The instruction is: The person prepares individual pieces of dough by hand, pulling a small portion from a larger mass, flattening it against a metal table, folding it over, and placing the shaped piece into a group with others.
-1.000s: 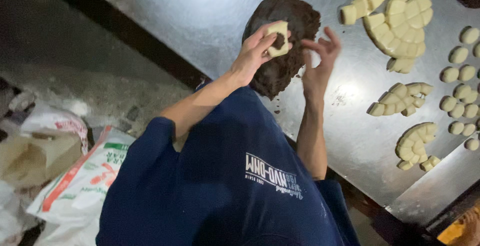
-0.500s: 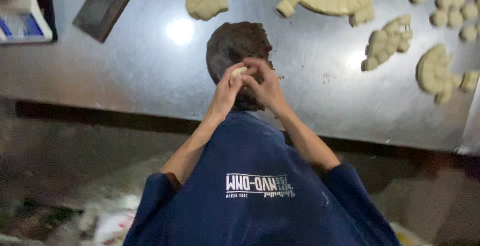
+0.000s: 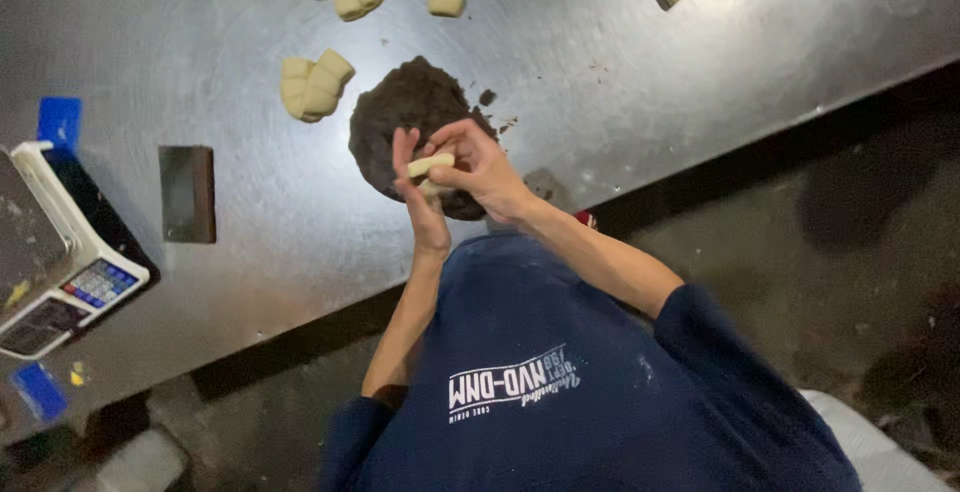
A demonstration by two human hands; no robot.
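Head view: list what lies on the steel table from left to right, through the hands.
Weighing scale → dark rectangular scraper → cluster of pale dough pieces → left hand → right hand, both pinching a pale dough piece over the dark filling mound.

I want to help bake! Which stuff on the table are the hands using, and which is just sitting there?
In use: pale dough piece, held by left hand and right hand; dark filling mound.

Lying about: cut dough lumps, scraper, scale.
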